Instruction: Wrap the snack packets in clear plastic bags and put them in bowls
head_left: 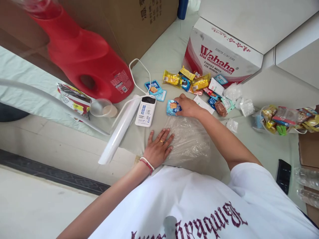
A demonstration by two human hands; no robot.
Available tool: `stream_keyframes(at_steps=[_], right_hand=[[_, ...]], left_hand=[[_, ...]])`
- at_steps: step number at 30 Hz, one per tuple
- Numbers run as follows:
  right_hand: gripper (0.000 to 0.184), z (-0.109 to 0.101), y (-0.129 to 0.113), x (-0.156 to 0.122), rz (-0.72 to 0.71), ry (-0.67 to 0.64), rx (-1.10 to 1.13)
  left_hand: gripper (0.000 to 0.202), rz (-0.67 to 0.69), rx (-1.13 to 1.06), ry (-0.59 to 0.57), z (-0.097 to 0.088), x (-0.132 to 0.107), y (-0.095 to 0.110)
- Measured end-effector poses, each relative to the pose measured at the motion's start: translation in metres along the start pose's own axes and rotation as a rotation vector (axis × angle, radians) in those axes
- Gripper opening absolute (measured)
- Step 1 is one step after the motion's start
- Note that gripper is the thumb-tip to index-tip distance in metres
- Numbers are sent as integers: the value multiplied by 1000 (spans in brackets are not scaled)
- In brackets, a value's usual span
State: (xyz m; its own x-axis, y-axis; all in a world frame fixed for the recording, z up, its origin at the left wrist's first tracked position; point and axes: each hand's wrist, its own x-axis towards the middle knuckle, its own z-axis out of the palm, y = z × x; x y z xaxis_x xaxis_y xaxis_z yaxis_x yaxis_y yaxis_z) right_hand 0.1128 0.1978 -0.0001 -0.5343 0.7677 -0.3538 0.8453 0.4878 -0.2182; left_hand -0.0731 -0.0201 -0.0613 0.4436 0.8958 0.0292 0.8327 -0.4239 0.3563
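My left hand (159, 147) lies flat with fingers spread, resting on the cloth at the left edge of a clear plastic bag (191, 142). Just above that bag, my right hand (187, 106) grips a small blue snack packet (171, 108) by its right side. Two similar blue packets (153, 88) lie overlapping further back. A white power bank (146, 112) sits left of the held packet, a white cable near its top. Behind my right hand spreads a pile of wrapped snacks (200, 83) in yellow, blue and brown, with a white card (203, 104) close to my wrist.
A large red jug (92, 56) and a clear plastic cup (101, 109) stand at the left, near a white roll (119, 132). Behind are a brown carton (139, 30) and a Wahaha box (219, 56). At right are a snack-filled container (259, 123) and a black phone-like object (283, 176).
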Motion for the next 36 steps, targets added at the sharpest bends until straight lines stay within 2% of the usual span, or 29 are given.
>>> stream_keyframes(at_steps=[5,10,13,19,23,28,32,36], right_hand=[[71,7,-8,-3,-32,-5,-4],[70,2,-12,-5,72,-71,-41],[71,2,-3,-10,117,-67,-14],[73,9,22,-19,92,-35,45],[67,12,32,-21,110,16,74],[66,15,16,-24,264,89,83],[67,15,-1,-26,237,66,42],[66,9,8,-24,211,12,10]], left_hand=[[54,3,4,-27,-1,-5,1],[55,6,5,-25,-2,-4,0],[56,6,-3,-17,-2,-3,1],[54,4,6,-19,0,-3,1],[54,8,16,-17,0,-3,0],[54,-2,21,-12,1,-5,2],[54,-14,27,-1,2,-13,6],[53,-15,23,-2,1,-15,7]])
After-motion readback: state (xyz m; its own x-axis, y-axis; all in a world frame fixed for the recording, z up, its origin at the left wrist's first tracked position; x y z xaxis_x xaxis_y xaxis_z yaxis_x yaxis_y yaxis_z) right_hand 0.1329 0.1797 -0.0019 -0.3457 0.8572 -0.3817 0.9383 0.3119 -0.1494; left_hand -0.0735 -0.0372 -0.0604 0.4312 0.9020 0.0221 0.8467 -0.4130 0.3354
